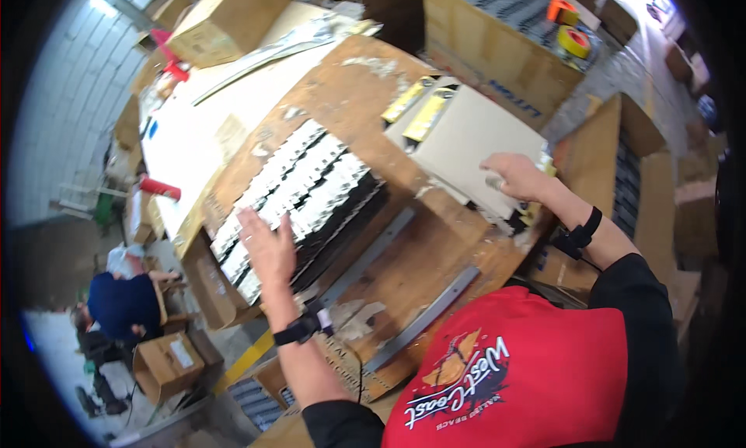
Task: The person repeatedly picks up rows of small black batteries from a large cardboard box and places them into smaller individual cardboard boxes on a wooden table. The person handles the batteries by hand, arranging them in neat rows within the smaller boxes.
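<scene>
My left hand (268, 250) lies with its fingers spread on the near left end of a block of stacked parts (318, 188). The parts have bright, silvery white tops in rows, with black gaps and dark sides. To the right, my right hand (519, 176) is over a flat beige cardboard piece (474, 137), its fingers bent and the thumb apart from them. Whether its fingertips press on the cardboard is hard to tell. Two yellow-labelled strips (429, 115) show at the cardboard's far left edge. A dark band circles each wrist.
Two grey bars (423, 316) lie on the worn wooden table (350, 67) near my body. A large carton (497, 52) stands beyond, with a yellow tape roll (573, 41) on top. Open cartons (598, 153) are at the right. Someone in dark blue (124, 304) is at the lower left.
</scene>
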Demonstrator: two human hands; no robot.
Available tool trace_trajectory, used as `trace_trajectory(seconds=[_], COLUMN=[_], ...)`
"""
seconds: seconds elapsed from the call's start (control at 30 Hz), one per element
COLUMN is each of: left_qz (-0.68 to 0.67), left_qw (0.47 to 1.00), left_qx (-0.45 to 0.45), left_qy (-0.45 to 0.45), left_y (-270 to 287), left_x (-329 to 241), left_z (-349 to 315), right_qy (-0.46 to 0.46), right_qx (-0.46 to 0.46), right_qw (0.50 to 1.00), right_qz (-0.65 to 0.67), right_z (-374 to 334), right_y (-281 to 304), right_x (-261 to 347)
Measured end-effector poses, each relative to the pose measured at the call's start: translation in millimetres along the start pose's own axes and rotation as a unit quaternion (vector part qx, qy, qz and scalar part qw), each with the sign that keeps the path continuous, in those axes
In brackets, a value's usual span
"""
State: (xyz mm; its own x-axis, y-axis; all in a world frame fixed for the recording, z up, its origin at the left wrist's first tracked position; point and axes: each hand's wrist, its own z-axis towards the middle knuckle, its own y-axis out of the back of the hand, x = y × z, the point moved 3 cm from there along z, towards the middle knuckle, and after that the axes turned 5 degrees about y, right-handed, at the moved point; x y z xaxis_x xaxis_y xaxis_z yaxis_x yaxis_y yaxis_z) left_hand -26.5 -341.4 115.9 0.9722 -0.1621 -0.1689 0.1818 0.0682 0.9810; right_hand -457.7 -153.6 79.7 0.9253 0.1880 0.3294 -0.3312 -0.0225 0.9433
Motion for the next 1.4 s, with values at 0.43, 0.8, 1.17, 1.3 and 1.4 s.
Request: trace_trajectory(seconds=[0.43, 0.8, 1.17, 1.3, 1.4], left_qz=[-0.014, -0.567, -0.179, -0.072, -0.021], left_qw=[0.997, 0.722, 0.953, 0.97, 0.978], left_qx=[0.017, 0.318, 0.065, 0.114, 0.132], left_qy=[-0.069, 0.237, 0.235, 0.2, 0.163], left_y=[19.1, -33.1, -114.8, -119.0, -110.8], left_x=[-40.3, -61.3, 58.3, 36.0, 15.3], left_z=[-15.1, -197.1, -258.0, -257.5, -251.3], right_qy=[0.141, 0.16, 0.19, 0.029, 0.049], right_qx=[0.182, 0.181, -0.021, 0.104, 0.056], right_qw=[0.939, 0.969, 0.977, 0.983, 0.988], right_qz=[-0.256, 0.055, 0.1, -0.149, -0.138], right_z=[-80.0, 14.7, 17.5, 19.4, 29.8], right_y=[-39.3, -42.7, -182.1, -162.6, -167.6], right_x=[-37.2, 194.0, 222.2, 154.4, 146.2])
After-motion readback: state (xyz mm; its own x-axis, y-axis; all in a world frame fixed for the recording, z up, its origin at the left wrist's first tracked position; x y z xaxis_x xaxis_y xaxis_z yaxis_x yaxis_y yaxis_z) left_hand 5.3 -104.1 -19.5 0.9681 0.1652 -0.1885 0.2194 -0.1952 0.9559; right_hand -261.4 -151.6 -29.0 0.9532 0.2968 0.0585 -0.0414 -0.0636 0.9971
